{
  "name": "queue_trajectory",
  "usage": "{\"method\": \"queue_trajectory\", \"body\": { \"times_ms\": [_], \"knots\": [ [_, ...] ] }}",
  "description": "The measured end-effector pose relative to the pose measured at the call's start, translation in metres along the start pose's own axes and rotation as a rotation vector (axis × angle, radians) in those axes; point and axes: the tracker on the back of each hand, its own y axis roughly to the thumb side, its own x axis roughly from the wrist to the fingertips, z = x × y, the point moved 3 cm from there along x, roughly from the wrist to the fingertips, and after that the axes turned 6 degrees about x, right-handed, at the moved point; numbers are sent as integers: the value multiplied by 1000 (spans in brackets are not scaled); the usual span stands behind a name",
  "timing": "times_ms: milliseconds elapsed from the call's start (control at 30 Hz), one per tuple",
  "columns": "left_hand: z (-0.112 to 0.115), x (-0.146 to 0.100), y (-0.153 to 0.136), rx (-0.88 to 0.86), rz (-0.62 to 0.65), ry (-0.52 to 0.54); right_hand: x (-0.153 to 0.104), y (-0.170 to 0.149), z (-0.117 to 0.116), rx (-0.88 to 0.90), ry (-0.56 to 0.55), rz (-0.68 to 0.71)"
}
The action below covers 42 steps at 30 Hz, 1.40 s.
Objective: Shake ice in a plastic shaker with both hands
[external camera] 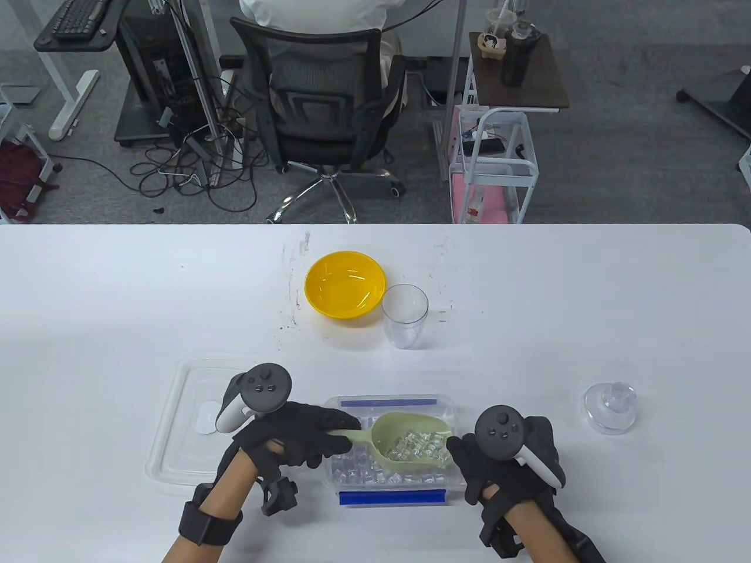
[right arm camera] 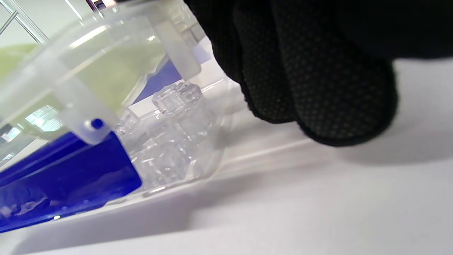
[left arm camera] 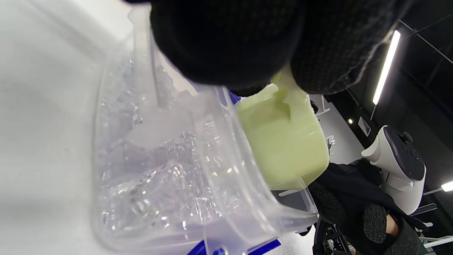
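Left hand (external camera: 293, 431) fingers are gripping the scoop (external camera: 410, 443), loaded with ice, over the box (external camera: 390, 404). Right hand (external camera: 504, 463) is steadying the box's right end, fingers curled. Cup (external camera: 405, 316) is standing well beyond, upright, open.

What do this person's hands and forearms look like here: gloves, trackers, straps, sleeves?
Both the left hand and the right hand wear black knit gloves with dotted palms. A tracker sits on the back of each: dark round button face, white handle. Forearms are bare, no sleeves; black wrist straps carry black camera mounts.
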Motion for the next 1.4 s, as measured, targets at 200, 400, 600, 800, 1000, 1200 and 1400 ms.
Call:
{"method": "queue_trajectory", "body": {
  "times_ms": [200,400,600,800,1000,1200,1400],
  "knots": [
    [-13,-7,-3,-8,-12,48,0,0,0,2,2,-3],
    [-36,-19,-1,-48,2,132,0,0,0,1,1,-5],
    [-81,-26,10,-74,17,293,1,-2,-1,25,8,-13],
    [-126,-13,36,168,-86,496,1,-3,-1,48,21,-20],
    [-136,10,76,612,-145,579,1,-5,-2,59,28,-22],
    [-135,23,104,909,-166,557,2,-6,-2,67,33,-22],
    [-128,29,121,1059,-158,551,2,-6,-2,68,33,-23]
  ]
}}
